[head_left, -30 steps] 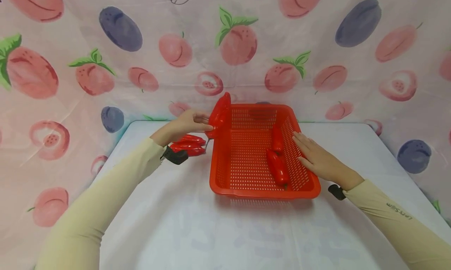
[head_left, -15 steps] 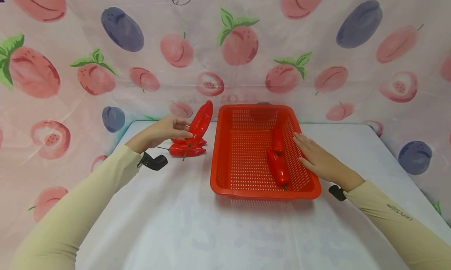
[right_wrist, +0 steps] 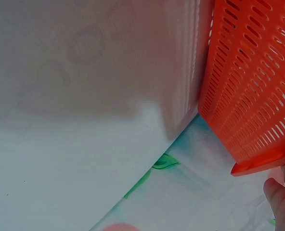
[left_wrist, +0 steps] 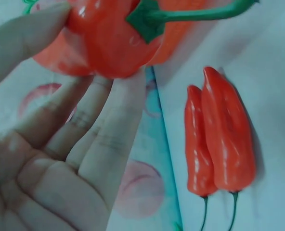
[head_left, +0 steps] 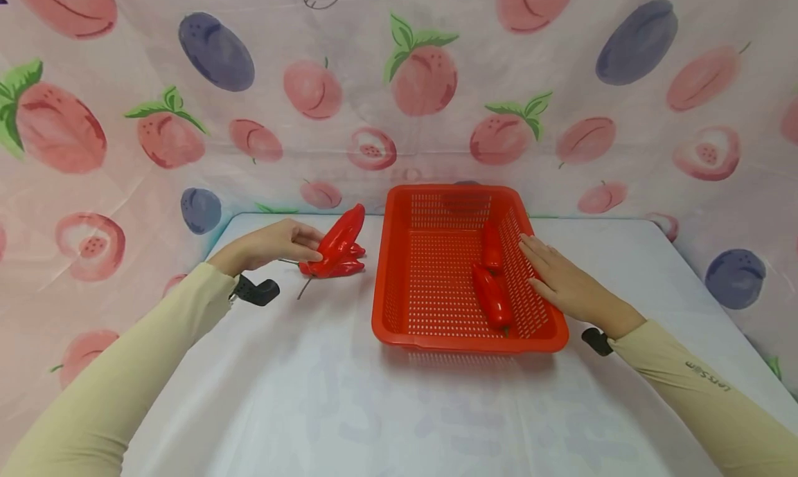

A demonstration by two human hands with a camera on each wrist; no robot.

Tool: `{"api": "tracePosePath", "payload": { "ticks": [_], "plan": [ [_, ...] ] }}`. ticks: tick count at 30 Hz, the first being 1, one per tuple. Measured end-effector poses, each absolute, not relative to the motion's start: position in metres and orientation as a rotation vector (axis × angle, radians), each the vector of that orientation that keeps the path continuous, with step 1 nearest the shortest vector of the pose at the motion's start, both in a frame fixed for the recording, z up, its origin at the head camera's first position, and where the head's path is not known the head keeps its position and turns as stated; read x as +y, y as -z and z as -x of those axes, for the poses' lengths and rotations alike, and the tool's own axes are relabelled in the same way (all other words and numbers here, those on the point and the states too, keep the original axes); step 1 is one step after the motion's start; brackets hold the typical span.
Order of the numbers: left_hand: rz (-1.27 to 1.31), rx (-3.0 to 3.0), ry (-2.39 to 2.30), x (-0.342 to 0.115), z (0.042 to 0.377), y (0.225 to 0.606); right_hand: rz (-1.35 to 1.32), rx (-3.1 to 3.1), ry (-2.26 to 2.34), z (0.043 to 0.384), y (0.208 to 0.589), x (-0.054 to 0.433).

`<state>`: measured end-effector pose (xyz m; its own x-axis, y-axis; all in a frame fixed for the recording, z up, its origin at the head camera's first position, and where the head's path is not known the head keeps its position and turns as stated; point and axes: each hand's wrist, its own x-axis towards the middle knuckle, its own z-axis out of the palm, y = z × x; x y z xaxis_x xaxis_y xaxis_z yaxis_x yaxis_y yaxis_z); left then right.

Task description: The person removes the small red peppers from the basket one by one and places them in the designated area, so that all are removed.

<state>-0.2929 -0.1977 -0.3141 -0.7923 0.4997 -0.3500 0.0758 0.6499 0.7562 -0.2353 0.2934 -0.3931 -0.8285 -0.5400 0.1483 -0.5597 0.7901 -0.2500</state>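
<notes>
On my feeds the left hand (head_left: 274, 245) has a firm pinch on a red pepper (head_left: 341, 241), thumb on one side and fingers on the other, close to its stem end; that held pepper is tilted, its tip pointing up and toward the far edge of the tabletop (head_left: 312, 394), its green stem (left_wrist: 200, 15) trailing the other way; from the head camera I see it overlap two more red peppers, and the left wrist camera shows me this pair apart from it, one slim pepper (left_wrist: 198, 144) and a broader pepper (left_wrist: 229, 139) lying side by side on the tabletop, toward its far left corner, stems to the left; just right of them I have the red perforated basket (head_left: 470, 343), near the middle of the far edge; inside, along its right wall, lie a far pepper (head_left: 491, 245) and a near pepper (head_left: 492, 297), the latter reaching toward the basket's near right corner; the right hand (head_left: 564, 280) grasps nothing that I can make out, its fingers extended and resting at the basket's right rim; further out I see cream sleeves (head_left: 125, 366), and past the far edge hangs a fruit-printed cloth (head_left: 368, 68).
</notes>
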Motion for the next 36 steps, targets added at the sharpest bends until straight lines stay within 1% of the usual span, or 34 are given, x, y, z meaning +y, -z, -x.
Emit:
{"api": "tracePosePath", "payload": {
  "ticks": [15,23,29,36],
  "plan": [
    [-0.343,2.251,-0.927,-0.222,0.302,0.341,-0.910,-2.886,-0.436,0.236,0.396,0.296],
    [-0.344,2.198,-0.902,-0.234,0.309,0.358,-0.881,-2.919,-0.460,0.235,0.394,0.294],
    [-0.303,2.201,-0.855,-0.236,0.313,0.370,-0.871,-2.919,-0.471,0.235,0.393,0.295],
    [-0.318,2.171,-0.861,-0.236,0.313,0.378,-0.886,-2.905,-0.463,0.236,0.394,0.295]
  ]
}}
